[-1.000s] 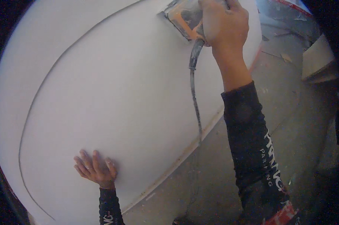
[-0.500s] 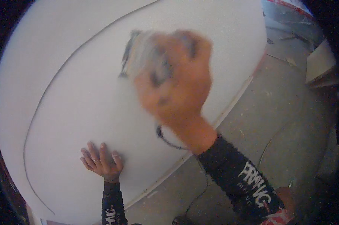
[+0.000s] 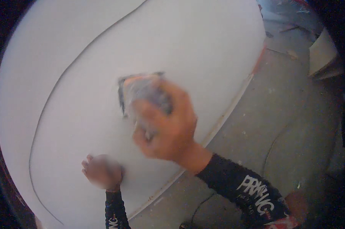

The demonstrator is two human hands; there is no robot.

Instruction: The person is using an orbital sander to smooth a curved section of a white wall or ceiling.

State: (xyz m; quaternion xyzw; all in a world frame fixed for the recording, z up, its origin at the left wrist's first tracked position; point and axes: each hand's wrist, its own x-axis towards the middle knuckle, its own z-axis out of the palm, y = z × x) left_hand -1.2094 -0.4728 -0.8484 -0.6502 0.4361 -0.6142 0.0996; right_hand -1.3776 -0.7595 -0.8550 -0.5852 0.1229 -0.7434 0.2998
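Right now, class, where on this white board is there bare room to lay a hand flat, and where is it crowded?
The white board is bare beyond the power sander, and left across the curved dark line. It is crowded near its lower edge, between the left hand and the right hand.

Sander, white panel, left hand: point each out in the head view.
sander (image 3: 140,89): head view, on its blurred top above the right hand.
white panel (image 3: 187,42): head view, on bare surface near its upper part.
left hand (image 3: 102,171): head view, on the back of the hand, resting on the panel.

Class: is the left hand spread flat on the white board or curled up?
Curled. The left hand rests on the white board as a rounded, blurred shape, no fingers fanned out.
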